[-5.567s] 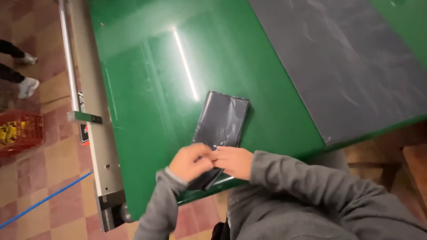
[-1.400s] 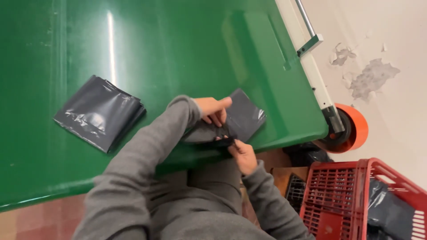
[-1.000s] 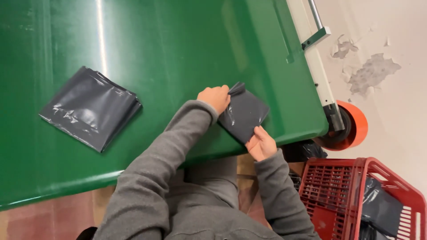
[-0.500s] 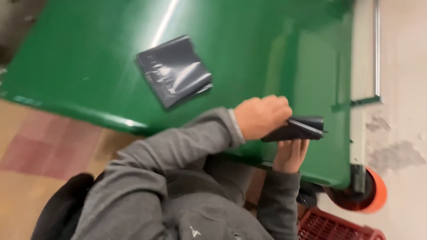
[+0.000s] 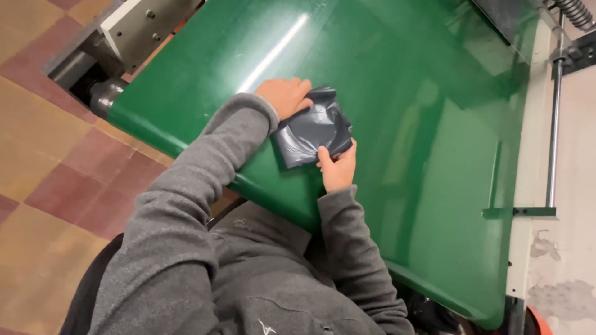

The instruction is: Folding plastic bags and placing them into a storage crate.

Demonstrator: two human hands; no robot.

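Note:
A dark grey plastic bag [image 5: 313, 128], folded into a small crumpled packet, lies on the green conveyor belt [image 5: 434, 124] near its front edge. My left hand [image 5: 285, 96] presses on the packet's upper left corner with the fingers flat on it. My right hand [image 5: 338, 167] grips the packet's lower right edge, thumb on top. Both arms are in grey sleeves.
A grey metal roller and frame end [image 5: 118, 37] sit at the belt's left end. A white side rail with a steel rod [image 5: 552, 124] runs along the right. Red and tan floor tiles [image 5: 43, 155] lie to the left.
The view has swung round. The packet that my hands held at the belt's edge now lies flat on the belt under both hands. The other dark bag has gone out of view.

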